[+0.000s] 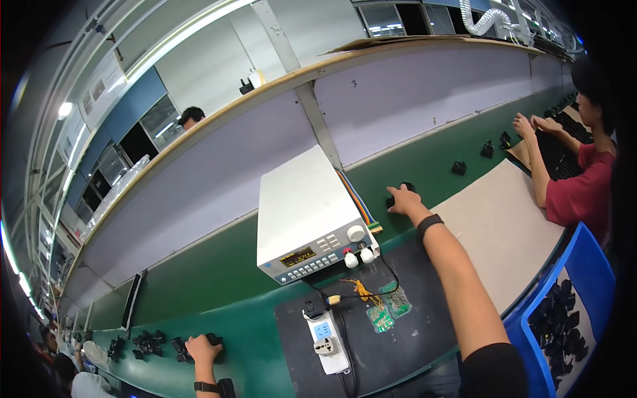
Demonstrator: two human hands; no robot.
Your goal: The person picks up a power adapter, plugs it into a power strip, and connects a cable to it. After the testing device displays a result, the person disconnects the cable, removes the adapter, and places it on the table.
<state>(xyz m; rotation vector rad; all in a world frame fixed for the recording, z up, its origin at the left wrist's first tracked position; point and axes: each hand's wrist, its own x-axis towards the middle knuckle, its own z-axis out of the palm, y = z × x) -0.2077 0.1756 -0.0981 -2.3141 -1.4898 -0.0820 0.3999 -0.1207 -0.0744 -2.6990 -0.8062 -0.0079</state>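
My right hand (404,200) reaches out over the green bench and its fingers close round a small black plug adapter (390,201), mostly hidden beneath them. At the lower left, my left hand (203,347) grips another black adapter (214,339) low over the bench. Just left of that hand lies another black adapter (179,347), with a cluster of black adapters (148,343) farther left. Between my arms stands a white bench instrument (308,212) with a lit display, knobs and plugged-in leads.
A black mat (292,345) carries a white power strip (327,345) and green circuit boards (381,318). Cardboard (501,219) lies to the right. A blue bin (600,292) holds many black adapters. At the far right, a co-worker in a red shirt (587,189) handles parts.
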